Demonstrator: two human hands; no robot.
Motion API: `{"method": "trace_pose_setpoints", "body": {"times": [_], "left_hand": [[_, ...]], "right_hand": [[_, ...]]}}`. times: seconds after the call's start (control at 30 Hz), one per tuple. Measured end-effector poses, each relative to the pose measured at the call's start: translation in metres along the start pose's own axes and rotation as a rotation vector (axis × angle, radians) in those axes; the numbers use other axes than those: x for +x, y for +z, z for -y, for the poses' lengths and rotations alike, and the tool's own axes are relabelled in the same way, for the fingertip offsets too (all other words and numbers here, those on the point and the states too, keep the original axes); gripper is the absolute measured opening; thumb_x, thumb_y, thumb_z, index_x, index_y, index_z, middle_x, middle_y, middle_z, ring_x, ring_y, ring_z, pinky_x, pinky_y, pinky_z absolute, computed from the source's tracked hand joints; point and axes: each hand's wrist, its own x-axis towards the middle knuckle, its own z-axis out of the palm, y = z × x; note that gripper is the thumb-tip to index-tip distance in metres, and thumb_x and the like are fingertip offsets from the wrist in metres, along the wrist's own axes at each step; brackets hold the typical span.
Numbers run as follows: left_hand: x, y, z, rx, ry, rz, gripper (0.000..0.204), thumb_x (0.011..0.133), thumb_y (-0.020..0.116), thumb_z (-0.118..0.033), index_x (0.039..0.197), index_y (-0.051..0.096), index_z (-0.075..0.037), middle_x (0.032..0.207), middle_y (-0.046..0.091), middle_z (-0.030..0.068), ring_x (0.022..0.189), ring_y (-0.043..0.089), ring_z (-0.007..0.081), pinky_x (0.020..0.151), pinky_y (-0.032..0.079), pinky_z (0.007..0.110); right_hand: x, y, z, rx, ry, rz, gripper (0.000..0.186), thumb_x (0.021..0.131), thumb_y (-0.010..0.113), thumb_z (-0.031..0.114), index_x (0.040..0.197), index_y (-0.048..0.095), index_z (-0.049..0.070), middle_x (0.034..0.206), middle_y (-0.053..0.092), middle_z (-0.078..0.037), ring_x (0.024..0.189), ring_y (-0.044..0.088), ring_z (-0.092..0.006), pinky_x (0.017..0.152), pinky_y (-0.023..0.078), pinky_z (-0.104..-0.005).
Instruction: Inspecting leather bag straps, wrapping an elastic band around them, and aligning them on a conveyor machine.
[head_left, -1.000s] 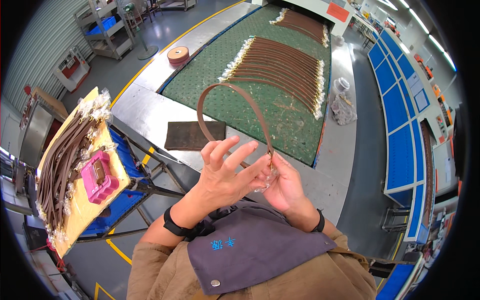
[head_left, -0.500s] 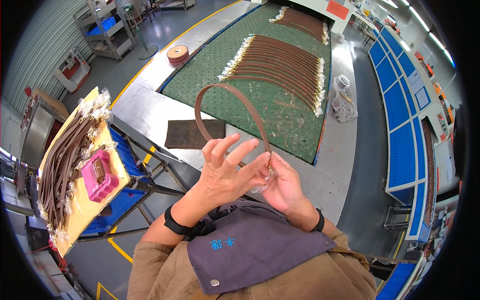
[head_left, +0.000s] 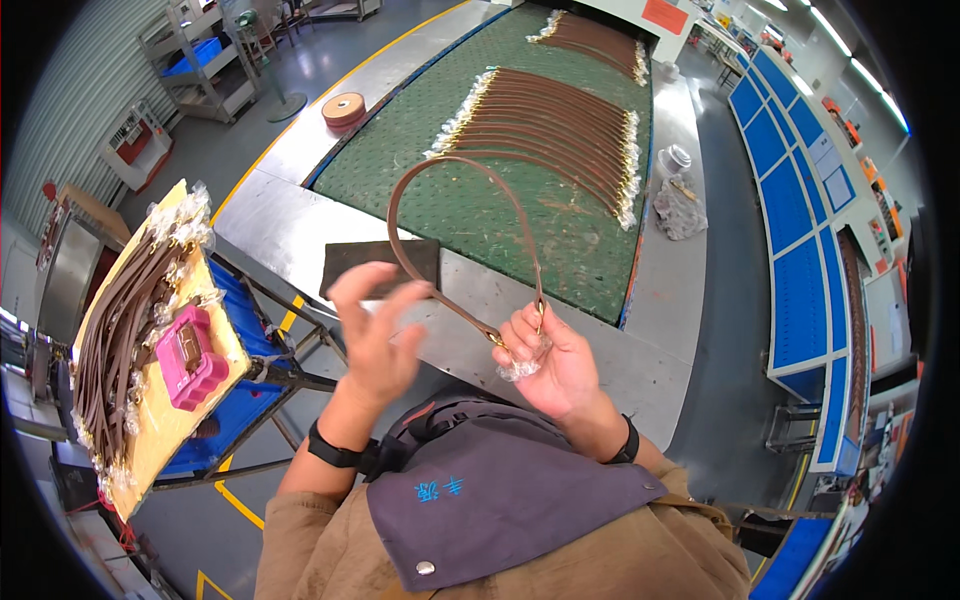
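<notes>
My right hand (head_left: 555, 368) grips both ends of a brown leather strap (head_left: 527, 230), which bends up into a loop over the near edge of the green belt. Gold-coloured hardware and crinkled clear plastic wrap show at the strap's ends, by the fingers. Off to the left of the loop is my left hand (head_left: 378, 335), slightly blurred, its fingers spread and nothing in them. A dark flat block (head_left: 345, 262) lies on the metal table just beyond the left hand, partly covered by it.
Rows of brown straps (head_left: 545, 120) lie across the green conveyor belt (head_left: 390, 190). At left, a yellow board (head_left: 215, 375) carries a bundle of straps (head_left: 110, 340) and a pink case (head_left: 190, 358). A tape roll (head_left: 344, 110) and crumpled plastic (head_left: 680, 212) sit on the metal borders.
My left hand has let go of the strap ends and moved left, fingers spreading. The right hand keeps hold, and the loop has opened a little wider.
</notes>
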Motion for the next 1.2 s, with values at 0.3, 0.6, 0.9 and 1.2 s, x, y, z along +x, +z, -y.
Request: {"method": "trace_pose_setpoints", "body": {"times": [0.3,0.6,0.9,1.2], "left_hand": [[-0.143,0.052,0.129,0.576,-0.406,0.572,0.041,0.090,0.065,-0.034,0.125,0.065,-0.012,0.143,0.043,0.0062,0.135,0.035,0.0345,0.103,0.033,0.057],[-0.111,0.042,0.092,0.516,-0.381,0.594,0.033,0.084,0.072,-0.026,0.113,0.071,-0.011,0.142,0.045,0.0092,0.135,0.036,0.0335,0.104,0.031,0.057],[-0.052,0.021,0.047,-0.217,-0.668,0.475,0.066,0.089,0.072,-0.015,0.145,0.041,-0.003,0.114,0.068,0.0113,0.108,0.062,0.0288,0.096,0.046,0.040],[0.002,0.015,-0.017,-1.209,-1.027,0.337,0.087,0.096,0.068,-0.016,0.156,0.009,0.004,0.112,0.069,0.0161,0.109,0.063,0.0185,0.103,0.043,0.034]], "right_hand": [[-0.001,-0.003,0.000,0.090,-0.032,0.034,0.027,0.106,0.043,0.031,0.087,0.050,0.012,0.072,0.042,0.001,0.072,0.044,-0.0163,0.074,0.039,-0.0351],[0.000,0.000,-0.001,0.117,-0.065,0.052,0.028,0.106,0.044,0.031,0.086,0.048,0.012,0.072,0.042,0.001,0.071,0.044,-0.0164,0.074,0.039,-0.0357],[0.010,0.002,-0.004,0.056,-0.116,0.083,0.027,0.105,0.045,0.033,0.088,0.048,0.013,0.073,0.042,0.002,0.072,0.044,-0.0155,0.074,0.039,-0.0358],[0.029,0.013,-0.010,-0.193,-0.204,0.158,0.023,0.106,0.045,0.030,0.093,0.050,0.011,0.079,0.046,0.000,0.080,0.049,-0.0167,0.084,0.043,-0.0388]]}}
